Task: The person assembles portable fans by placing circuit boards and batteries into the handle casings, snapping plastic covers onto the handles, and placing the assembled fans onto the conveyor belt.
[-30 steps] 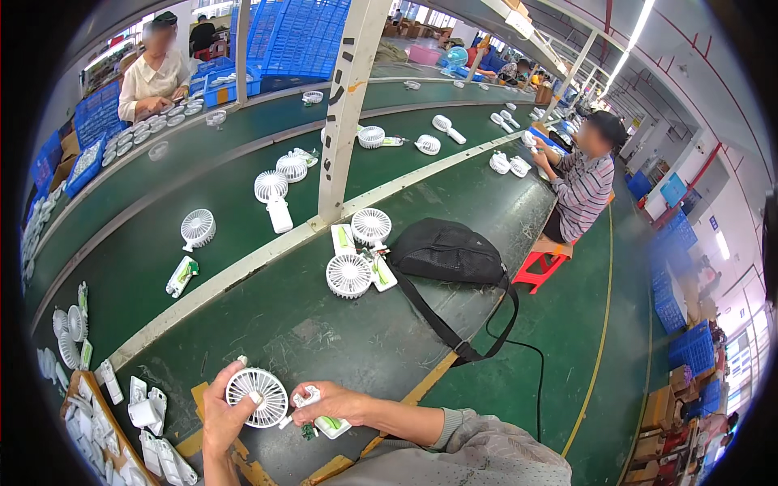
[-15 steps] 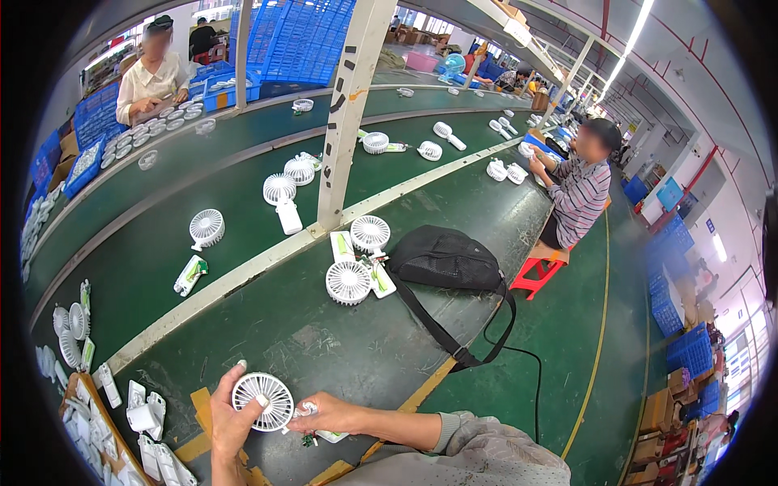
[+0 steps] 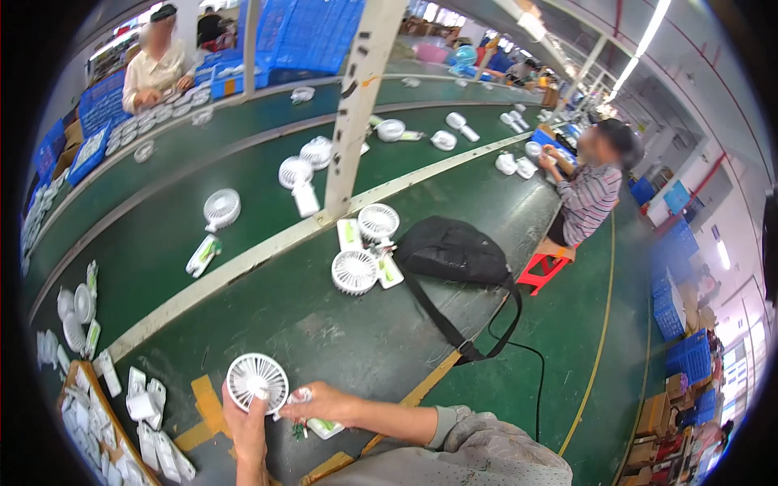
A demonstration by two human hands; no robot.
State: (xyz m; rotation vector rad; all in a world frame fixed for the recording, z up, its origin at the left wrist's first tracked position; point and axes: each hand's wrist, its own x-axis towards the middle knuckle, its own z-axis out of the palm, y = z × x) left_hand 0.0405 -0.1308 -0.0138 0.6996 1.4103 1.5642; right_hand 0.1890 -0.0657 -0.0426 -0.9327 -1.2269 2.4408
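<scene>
Near the front edge of the table my left hand point(image 3: 249, 429) grips the round slotted head of a white handheld fan point(image 3: 253, 374). Its thumb presses on the fan's hub and the other fingers are mostly hidden behind the head. My right hand point(image 3: 328, 403) is closed at the fan's lower right, with its fingertips on a small white part by the neck; they partly cover that part. Below the right hand shows a white and green handle piece point(image 3: 327, 428), with a bit of green circuit board and thin wires beside it.
Several fan assemblies point(image 3: 355, 271) lie ahead, beside a black bag point(image 3: 454, 251) whose strap hangs over the table edge. White casings point(image 3: 146, 405) and a box of parts point(image 3: 101, 413) stand at left. More fans lie beyond a pale rail point(image 3: 267, 253) with a post. Two people work farther off.
My left hand's fingertips have gone from the fan's left rim to behind its head. The fan has turned slightly and sits a little higher in view. The whole view has shifted slightly.
</scene>
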